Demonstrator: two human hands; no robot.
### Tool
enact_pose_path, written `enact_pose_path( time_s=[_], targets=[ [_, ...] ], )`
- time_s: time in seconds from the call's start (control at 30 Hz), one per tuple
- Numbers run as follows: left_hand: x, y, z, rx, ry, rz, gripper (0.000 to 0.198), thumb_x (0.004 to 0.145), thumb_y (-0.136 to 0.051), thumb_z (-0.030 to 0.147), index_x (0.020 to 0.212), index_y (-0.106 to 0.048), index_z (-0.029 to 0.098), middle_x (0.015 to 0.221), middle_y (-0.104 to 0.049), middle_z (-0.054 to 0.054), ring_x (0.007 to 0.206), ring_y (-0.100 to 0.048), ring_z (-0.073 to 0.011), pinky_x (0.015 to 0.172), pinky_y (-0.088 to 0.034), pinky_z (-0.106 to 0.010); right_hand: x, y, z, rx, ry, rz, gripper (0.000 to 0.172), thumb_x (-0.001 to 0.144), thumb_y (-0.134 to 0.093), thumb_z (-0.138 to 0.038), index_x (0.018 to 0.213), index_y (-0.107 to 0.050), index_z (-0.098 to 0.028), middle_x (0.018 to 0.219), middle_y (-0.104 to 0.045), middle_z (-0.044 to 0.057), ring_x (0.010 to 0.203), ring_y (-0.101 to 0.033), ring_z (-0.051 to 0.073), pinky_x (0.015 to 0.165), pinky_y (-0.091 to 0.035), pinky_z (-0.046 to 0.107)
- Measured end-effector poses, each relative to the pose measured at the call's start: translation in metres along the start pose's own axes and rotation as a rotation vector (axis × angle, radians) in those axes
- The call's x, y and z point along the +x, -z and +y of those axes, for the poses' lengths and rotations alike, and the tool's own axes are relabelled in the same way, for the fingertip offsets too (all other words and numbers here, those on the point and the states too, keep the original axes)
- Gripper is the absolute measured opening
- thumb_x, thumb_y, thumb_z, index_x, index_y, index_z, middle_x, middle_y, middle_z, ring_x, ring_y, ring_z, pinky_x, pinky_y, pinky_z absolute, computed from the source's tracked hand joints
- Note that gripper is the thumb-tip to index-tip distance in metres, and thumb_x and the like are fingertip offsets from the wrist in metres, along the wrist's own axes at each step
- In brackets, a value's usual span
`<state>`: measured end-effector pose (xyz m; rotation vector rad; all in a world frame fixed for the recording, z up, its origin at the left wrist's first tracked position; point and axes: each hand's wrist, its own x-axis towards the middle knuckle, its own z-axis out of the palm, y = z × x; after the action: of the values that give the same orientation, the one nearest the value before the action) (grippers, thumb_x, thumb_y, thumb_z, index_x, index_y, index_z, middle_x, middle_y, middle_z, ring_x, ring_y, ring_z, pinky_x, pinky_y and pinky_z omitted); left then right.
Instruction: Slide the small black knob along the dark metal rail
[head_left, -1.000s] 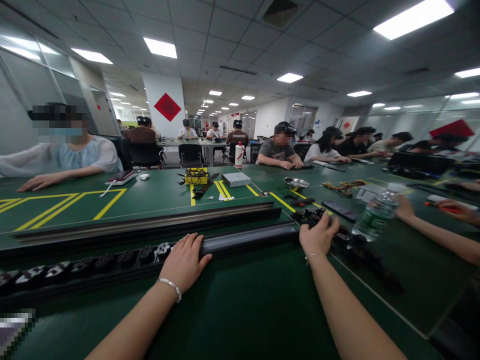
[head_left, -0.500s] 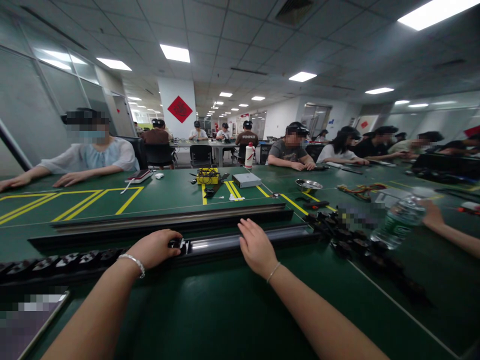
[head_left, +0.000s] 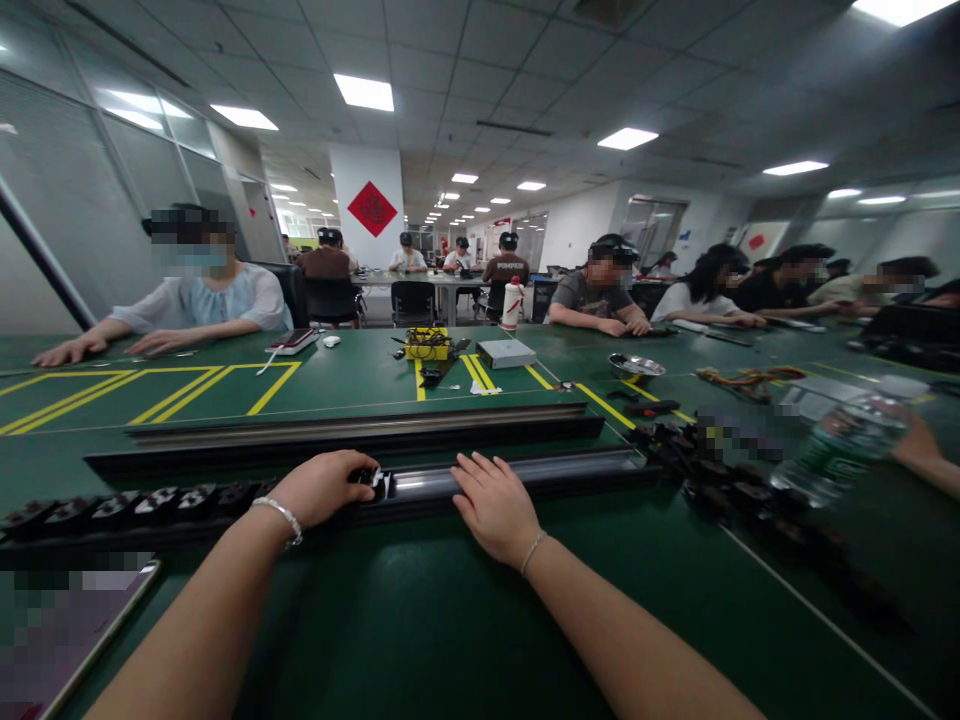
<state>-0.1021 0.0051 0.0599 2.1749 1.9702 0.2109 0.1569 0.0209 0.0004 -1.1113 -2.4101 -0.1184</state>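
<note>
A long black track (head_left: pixel 570 470) with a shiny grey channel lies across the table in front of me. Several black modules with metal tops (head_left: pixel 159 503) sit in a row along its left part. At the right end of that row, my left hand (head_left: pixel 322 488) is closed, thumb and fingers pinching a small black-and-white module (head_left: pixel 381 484); the fingers partly hide it. My right hand (head_left: pixel 496 510) rests palm down over the bare channel, its fingers stretched out and holding nothing. Just behind runs a second black track (head_left: pixel 360 430).
Many loose black modules (head_left: pixel 750 500) lie in a line at right, near a water bottle (head_left: pixel 840 450) and another person's hand (head_left: pixel 926 445). A phone-like device (head_left: pixel 82 630) is at near left. Further back are a metal bowl (head_left: pixel 636 366) and a grey box (head_left: pixel 506 353).
My right hand has shifted left along the channel, closer to my left hand. My left hand keeps its pinch on the module. The whole view has turned slightly left.
</note>
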Motion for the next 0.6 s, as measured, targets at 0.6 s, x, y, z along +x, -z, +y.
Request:
enact_pose_path(
  time_s=[0.6],
  targets=[
    [0.002,-0.0005,-0.0054,0.006,0.008,-0.021,0.041,0.066,-0.053,0.041,0.105,-0.059,0.031,0.106,-0.065,0.001,0.097,-0.058,-0.0188,0.081,-0.042,-0.028,-0.0009,-0.0002,0.001,0.018,0.011,0.01,0.029,0.087,-0.039,-0.034,0.108,-0.056,-0.025,0.131,-0.046,0.001,0.122,-0.037,0.019,0.099,-0.026,0.037]
  ],
)
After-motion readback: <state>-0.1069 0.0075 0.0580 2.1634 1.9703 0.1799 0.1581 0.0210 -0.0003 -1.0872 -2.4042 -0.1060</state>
